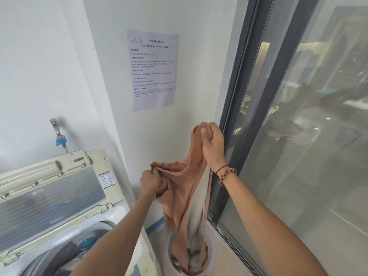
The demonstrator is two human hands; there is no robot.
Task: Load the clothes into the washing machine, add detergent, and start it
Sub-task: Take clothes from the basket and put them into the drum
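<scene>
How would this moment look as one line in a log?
step: loading | both hands: left, right grip orange cloth | cloth end: in basket | washer: lid open

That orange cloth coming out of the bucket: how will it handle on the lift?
Likely floppy: the orange cloth sags between the left hand and right hand. Probably light, since pinch grips hold it. Its tail sits in the white bucket and may drag or snag.

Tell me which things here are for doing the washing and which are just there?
For the washing: orange cloth, held by left hand and right hand; white basket; washing machine with lid up, clothes inside.

Just there: paper notice, tap, glass door, bracelets.
</scene>
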